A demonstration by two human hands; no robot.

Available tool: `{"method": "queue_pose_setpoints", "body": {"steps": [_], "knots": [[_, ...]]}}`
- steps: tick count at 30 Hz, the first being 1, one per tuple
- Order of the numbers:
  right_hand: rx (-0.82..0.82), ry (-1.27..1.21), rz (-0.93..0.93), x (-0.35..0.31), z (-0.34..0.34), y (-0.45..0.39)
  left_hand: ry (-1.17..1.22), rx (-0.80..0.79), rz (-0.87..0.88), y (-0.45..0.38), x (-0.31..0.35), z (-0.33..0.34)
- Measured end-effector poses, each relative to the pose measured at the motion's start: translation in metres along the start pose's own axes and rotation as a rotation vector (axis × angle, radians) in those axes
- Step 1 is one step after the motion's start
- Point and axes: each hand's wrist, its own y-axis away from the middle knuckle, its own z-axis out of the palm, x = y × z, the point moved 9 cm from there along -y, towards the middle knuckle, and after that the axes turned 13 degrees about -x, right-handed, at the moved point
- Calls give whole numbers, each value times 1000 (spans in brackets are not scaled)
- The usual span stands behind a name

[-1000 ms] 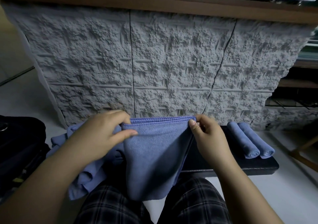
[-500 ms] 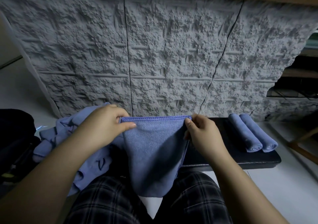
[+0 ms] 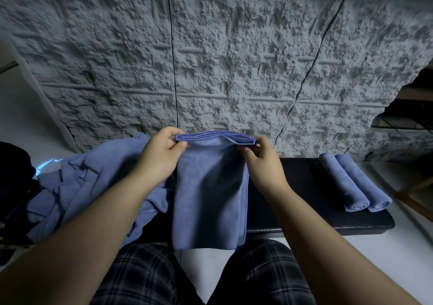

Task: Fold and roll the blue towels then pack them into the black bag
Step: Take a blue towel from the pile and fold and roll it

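Blue folded towel (image 3: 210, 194) hangs lengthwise at frame centre, left hand (image 3: 161, 157) and right hand (image 3: 262, 161) each pinching a top corner, equally near; counter (image 3: 304, 201) lies just behind.

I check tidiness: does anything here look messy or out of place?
Only the heap of unfolded blue towels looks messy, crumpled left of the held towel. The two rolled towels lie neatly side by side.

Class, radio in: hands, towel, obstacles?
Left hand and right hand pinch folded towel by top corners. Two rolled towels on bench. Nothing blocking.
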Motion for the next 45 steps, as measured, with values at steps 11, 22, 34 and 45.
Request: {"method": "queue_pose_setpoints", "body": {"steps": [11,22,34,45], "knots": [[-342,181,205,80,56,-1,-259,-378,-174,31,-96,62],[-184,318,337,139,63,64,-738,-430,58,102,-130,95],[-193,322,321,137,64,74,-939,-173,142,110,-108,75],[-104,487,237,128,61,63,-1098,-264,138,117,-116,85]]}}
